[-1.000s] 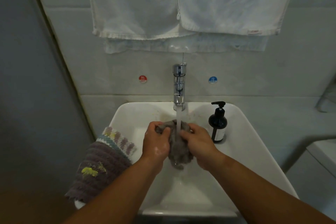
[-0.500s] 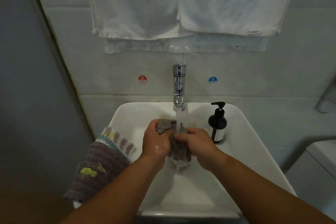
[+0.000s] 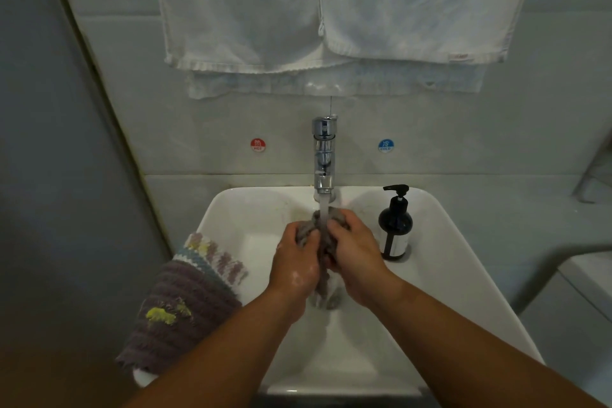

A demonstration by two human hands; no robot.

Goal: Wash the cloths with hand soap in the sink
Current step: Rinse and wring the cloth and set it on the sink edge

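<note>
A wet grey cloth [image 3: 306, 230] is bunched between my two hands over the white sink [image 3: 440, 278]. My left hand [image 3: 294, 262] grips its left side, and suds sit on the back of that hand. My right hand [image 3: 356, 255] grips the right side, knuckles close against the left hand. Water runs from the chrome tap [image 3: 324, 156] onto the top of the cloth. The cloth's lower end hangs below my hands. A black pump bottle of hand soap [image 3: 394, 225] stands on the sink's right rim.
A purple ribbed cloth [image 3: 180, 308] with a striped edge and yellow stains hangs over the sink's left rim. White towels [image 3: 318, 7] hang on the wall above the tap. Red hot and blue cold stickers flank the tap. A grey wall stands close on the left.
My hands have drawn closer together, squeezing the grey cloth into a tighter bunch under the running water. The rest stays as it was.
</note>
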